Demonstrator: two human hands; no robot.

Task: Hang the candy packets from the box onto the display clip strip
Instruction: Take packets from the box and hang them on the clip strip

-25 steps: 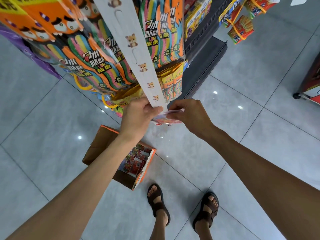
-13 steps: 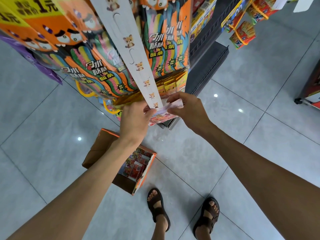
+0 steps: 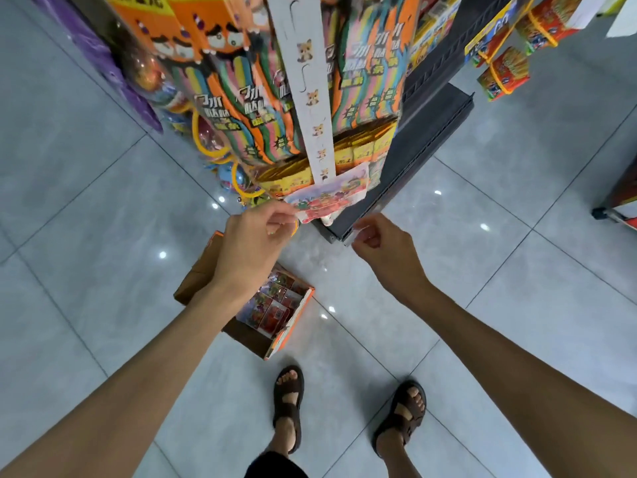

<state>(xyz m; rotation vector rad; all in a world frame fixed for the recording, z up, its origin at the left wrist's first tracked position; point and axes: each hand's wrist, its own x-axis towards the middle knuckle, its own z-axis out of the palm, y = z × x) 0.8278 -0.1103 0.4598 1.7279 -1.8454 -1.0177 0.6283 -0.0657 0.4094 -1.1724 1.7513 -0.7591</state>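
A white clip strip printed with small foxes hangs down in front of the shelf display. One colourful candy packet hangs at the strip's bottom end. My left hand pinches the packet's lower left corner with thumb and fingertips. My right hand is just right of and below the packet, apart from it, its fingers loosely curled and holding nothing. The open cardboard box stands on the floor under my left wrist, with several more candy packets in it.
Orange rainbow-striped candy boxes stack behind the strip. A dark shelf base juts out to the right, and bundled snack packs hang above it. A wheeled rack is at the far right. My sandalled feet stand on grey floor tiles.
Both hands came down off the strip's end. My right hand let go of the packet and drew back to the right; the packet now hangs on the strip.
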